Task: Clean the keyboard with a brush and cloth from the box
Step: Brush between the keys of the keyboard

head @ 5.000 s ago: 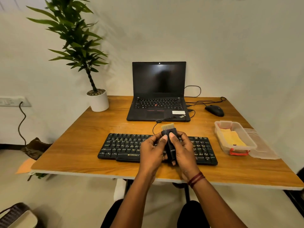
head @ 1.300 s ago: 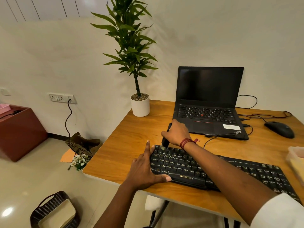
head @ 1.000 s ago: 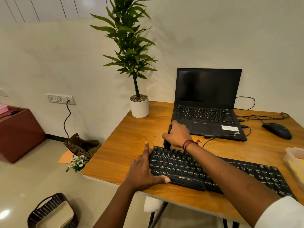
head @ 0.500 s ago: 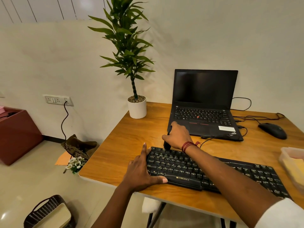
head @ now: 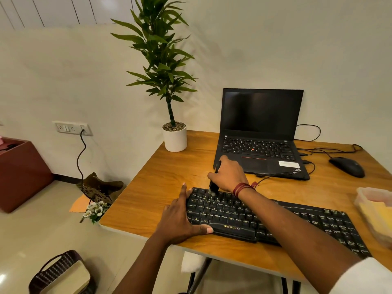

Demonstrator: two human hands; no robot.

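Observation:
A black keyboard (head: 297,221) lies across the front of the wooden table (head: 161,187). My right hand (head: 228,175) is closed around a black brush (head: 213,185), held upright with its bristles down on the keyboard's top left keys. My left hand (head: 180,217) lies flat with spread fingers against the keyboard's left end, thumb along its front edge. The clear plastic box (head: 375,206) with a yellow cloth (head: 377,215) inside sits at the right edge of the view, partly cut off.
An open black laptop (head: 261,132) stands behind the keyboard, with a black mouse (head: 347,166) and cables to its right. A potted plant (head: 174,136) occupies the table's back left corner. A basket (head: 61,274) and a red-brown cabinet (head: 21,172) stand on the floor at left.
Five seconds ago both hands held the brush above the keyboard's middle. Since then the right hand brought it down onto the top left keys, where it shifts slightly; the left hand stays braced.

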